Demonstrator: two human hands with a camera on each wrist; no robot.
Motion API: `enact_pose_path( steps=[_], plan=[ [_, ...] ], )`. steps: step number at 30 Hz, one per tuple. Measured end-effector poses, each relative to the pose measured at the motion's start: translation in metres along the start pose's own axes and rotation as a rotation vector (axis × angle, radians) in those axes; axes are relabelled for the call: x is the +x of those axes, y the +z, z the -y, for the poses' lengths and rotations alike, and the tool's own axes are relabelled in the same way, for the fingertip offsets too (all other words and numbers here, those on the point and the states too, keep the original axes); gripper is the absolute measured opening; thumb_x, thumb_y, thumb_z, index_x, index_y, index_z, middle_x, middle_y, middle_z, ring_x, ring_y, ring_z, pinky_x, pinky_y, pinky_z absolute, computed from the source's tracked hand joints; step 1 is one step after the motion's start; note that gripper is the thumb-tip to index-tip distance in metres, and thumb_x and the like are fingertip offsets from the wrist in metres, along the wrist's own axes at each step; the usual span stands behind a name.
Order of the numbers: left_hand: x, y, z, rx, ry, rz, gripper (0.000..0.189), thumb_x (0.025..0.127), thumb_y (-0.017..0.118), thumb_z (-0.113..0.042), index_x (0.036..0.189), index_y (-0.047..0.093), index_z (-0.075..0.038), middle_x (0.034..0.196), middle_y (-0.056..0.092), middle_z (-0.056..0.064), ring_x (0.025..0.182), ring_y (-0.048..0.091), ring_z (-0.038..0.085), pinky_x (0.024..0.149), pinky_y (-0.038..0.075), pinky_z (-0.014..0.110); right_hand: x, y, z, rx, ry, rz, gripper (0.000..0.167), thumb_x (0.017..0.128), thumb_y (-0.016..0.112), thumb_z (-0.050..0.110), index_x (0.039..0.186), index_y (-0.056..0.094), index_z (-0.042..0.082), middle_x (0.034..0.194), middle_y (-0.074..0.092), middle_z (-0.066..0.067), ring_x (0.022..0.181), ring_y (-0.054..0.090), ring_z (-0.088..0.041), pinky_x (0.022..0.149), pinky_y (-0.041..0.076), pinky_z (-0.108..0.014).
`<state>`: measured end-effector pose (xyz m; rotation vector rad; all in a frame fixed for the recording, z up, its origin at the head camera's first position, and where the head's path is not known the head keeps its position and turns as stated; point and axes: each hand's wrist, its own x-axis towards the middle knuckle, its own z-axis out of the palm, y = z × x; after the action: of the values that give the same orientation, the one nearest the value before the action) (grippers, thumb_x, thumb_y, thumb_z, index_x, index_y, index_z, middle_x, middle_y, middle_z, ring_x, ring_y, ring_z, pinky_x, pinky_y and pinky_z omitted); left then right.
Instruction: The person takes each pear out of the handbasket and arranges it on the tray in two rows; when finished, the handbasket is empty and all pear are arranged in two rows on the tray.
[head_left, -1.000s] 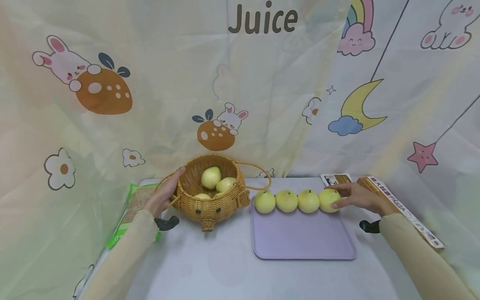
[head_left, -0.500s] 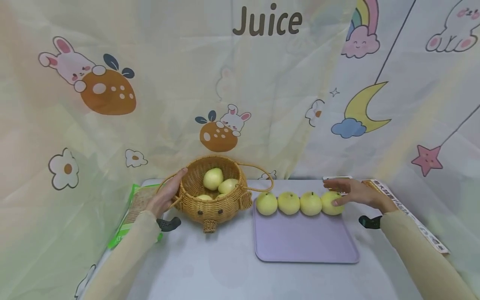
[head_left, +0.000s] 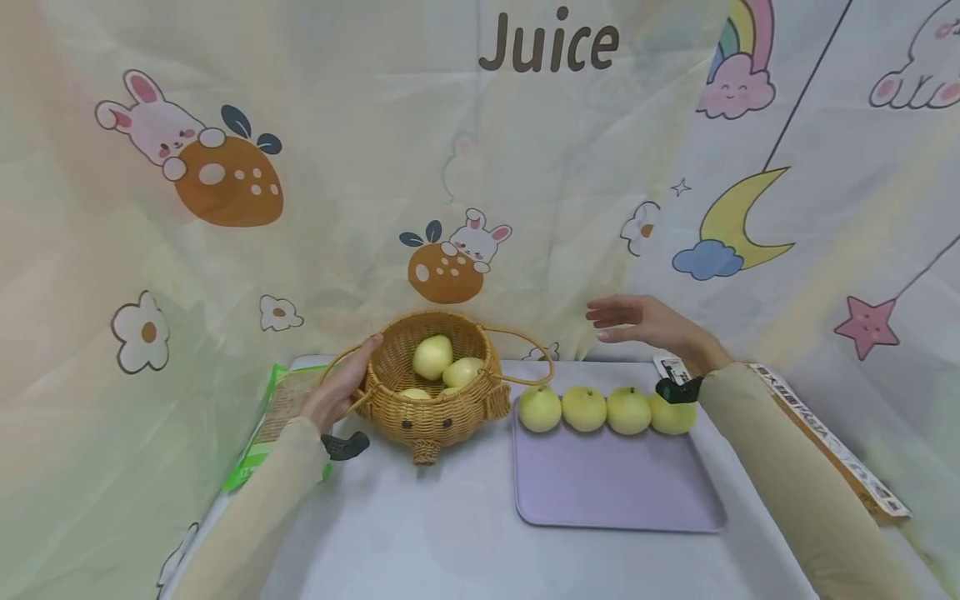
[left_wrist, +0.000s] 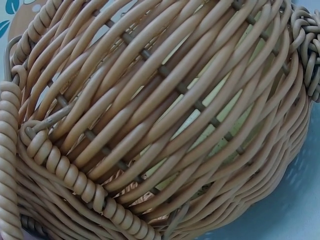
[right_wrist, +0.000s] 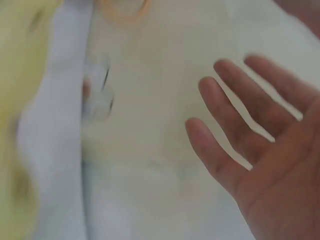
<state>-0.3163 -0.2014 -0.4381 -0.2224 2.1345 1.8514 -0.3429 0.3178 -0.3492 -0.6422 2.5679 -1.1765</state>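
We see a basket point(head_left: 429, 410) woven from smooth, rounded strands with a soft sheen; whether cane or plastic, we cannot tell. The pears point(head_left: 629, 412) look smooth-skinned and mostly matt. We take the tray point(head_left: 618, 483) for smooth, matt plastic. The backdrop point(head_left: 360, 150) looks like thin, creased cloth, and the sleeves point(head_left: 255, 508) are soft, matt fabric. We read the packet point(head_left: 288, 408) as plastic film and the long box point(head_left: 828, 442) as printed card.

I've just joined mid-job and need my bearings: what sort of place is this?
Probably a small tabletop work booth: printed cartoon cloth hangs behind a pale table, on which a wicker basket and purple tray hold yellow fruit.
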Motion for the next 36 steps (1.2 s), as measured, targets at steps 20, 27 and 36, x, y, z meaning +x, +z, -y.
enact_pose_path(
  steps=[20,27,36],
  plan=[
    [0.001,0.0,-0.005,0.015,0.011,-0.001,0.088,0.107,0.04,-0.069,0.172,0.013,-0.016,0.177,0.015,0.017,0.164,0.016,0.037,0.134,0.016,0.055,0.101,0.078,0.114,0.41,-0.002,0.141,0.06,0.11,0.06,0.025,0.158,0.039,-0.005,0.152,0.054,-0.032,0.139,0.058,-0.045,0.119,0.046,-0.053],
    [0.003,-0.001,-0.004,-0.04,0.01,0.011,0.086,0.108,0.043,-0.065,0.172,0.015,-0.015,0.176,0.02,0.019,0.162,0.023,0.039,0.132,0.023,0.054,0.128,0.113,0.139,0.405,0.126,0.222,0.067,0.111,0.058,0.033,0.159,0.036,-0.009,0.163,0.043,-0.029,0.149,0.047,-0.046,0.125,0.039,-0.051],
    [0.002,-0.001,-0.002,-0.018,-0.005,-0.016,0.09,0.105,0.044,-0.071,0.171,0.021,-0.014,0.173,0.026,0.019,0.159,0.03,0.038,0.131,0.027,0.054,0.153,0.159,0.159,0.2,0.24,0.226,0.07,0.102,0.069,0.049,0.149,0.053,0.0,0.155,0.052,-0.015,0.146,0.049,-0.036,0.122,0.041,-0.058]
  ],
)
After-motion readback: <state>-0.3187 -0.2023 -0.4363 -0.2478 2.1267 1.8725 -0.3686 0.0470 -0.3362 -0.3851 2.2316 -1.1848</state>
